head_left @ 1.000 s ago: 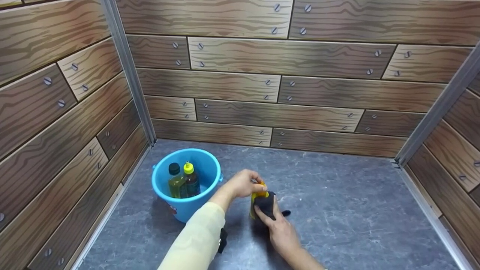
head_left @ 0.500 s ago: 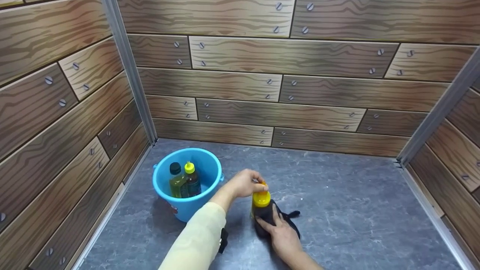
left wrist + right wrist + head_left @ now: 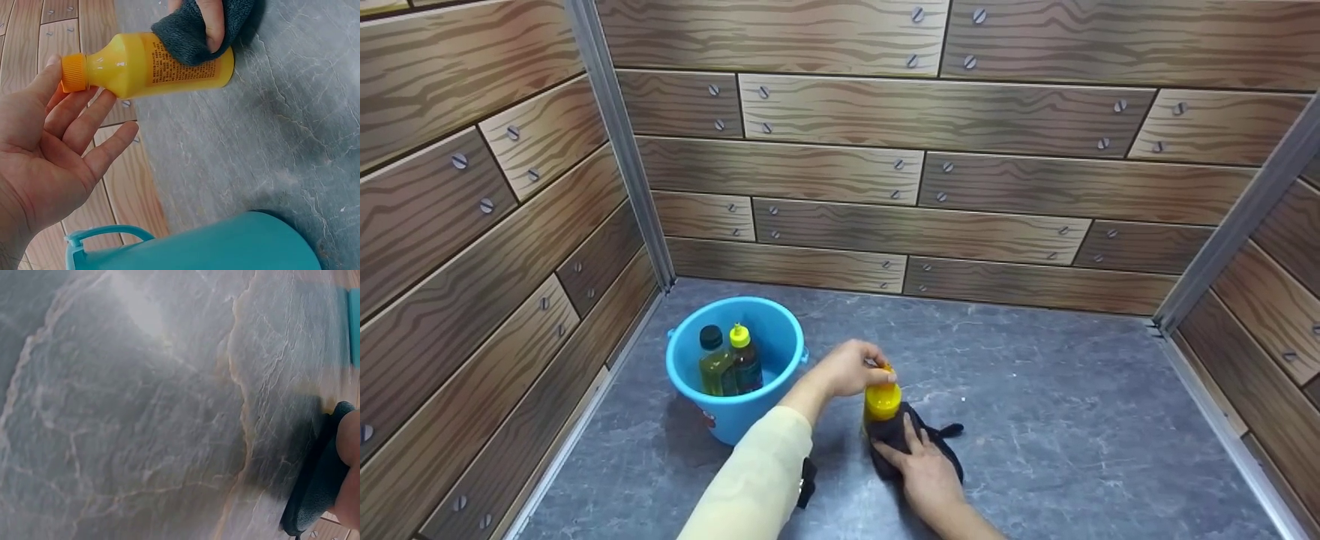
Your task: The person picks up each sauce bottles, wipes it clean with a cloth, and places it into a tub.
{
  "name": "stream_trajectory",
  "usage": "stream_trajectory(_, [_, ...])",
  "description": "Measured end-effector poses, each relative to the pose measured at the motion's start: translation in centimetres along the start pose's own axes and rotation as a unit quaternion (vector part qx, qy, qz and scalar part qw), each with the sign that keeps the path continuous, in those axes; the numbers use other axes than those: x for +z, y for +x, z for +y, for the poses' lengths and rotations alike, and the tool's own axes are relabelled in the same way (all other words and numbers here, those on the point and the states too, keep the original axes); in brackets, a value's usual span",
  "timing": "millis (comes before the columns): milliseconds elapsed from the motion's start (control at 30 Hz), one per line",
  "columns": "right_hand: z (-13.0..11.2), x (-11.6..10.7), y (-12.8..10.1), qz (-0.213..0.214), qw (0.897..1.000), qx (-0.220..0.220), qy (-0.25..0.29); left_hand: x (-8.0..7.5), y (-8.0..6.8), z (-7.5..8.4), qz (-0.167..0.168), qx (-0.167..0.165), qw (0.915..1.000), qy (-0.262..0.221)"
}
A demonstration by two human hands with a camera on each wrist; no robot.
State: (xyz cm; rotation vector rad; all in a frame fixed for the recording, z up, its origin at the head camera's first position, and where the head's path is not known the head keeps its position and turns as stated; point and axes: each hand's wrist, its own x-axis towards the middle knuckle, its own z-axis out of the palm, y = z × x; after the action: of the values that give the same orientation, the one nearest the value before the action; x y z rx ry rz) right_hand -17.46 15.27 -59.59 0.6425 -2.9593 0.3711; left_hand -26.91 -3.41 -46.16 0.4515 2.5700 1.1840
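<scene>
A yellow bottle (image 3: 132, 64) with printed text and an orange screw cap (image 3: 74, 73) stands upright on the grey floor. My left hand (image 3: 851, 367) pinches the cap between thumb and fingers, its other fingers spread beside the bottle's neck. My right hand (image 3: 930, 472) holds a dark cloth (image 3: 188, 34) against the lower side of the bottle; part of the cloth hangs down toward the floor on the right. In the right wrist view, only some fingers (image 3: 350, 439) and the cloth's edge show at the right.
To the left stands a blue bucket (image 3: 735, 420) with a dark-capped bottle (image 3: 717, 367) and a yellow-capped bottle (image 3: 745, 364) inside. Wood-patterned walls (image 3: 840, 180) enclose the grey marbled floor (image 3: 1057, 420) at the back and both sides.
My right hand and the cloth have slid down the bottle from near its top, uncovering the yellow shoulder. The left hand has stayed at the cap.
</scene>
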Motion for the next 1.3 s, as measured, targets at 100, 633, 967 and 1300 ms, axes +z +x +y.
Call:
stream_trajectory(100, [0.0, -0.2, 0.2, -0.013, 1.0, 0.003, -0.009, 0.0, -0.1, 0.1, 0.002, 0.0, 1.0, 0.001])
stream_trajectory(633, [0.1, -0.5, 0.4, -0.032, 0.999, 0.028, -0.03, 0.5, -0.2, 0.2, 0.014, 0.003, 0.9999, -0.003])
stream_trajectory(967, [0.4, -0.8, 0.1, -0.036, 0.998, 0.04, -0.033, 0.6, -0.3, 0.0, 0.018, 0.0, 0.9998, -0.008])
stream_trajectory(1300, [0.9, -1.4, 0.0, -0.049, 0.995, 0.087, -0.027, 0.7, -0.5, 0.2, 0.018, 0.003, 0.9998, -0.009])
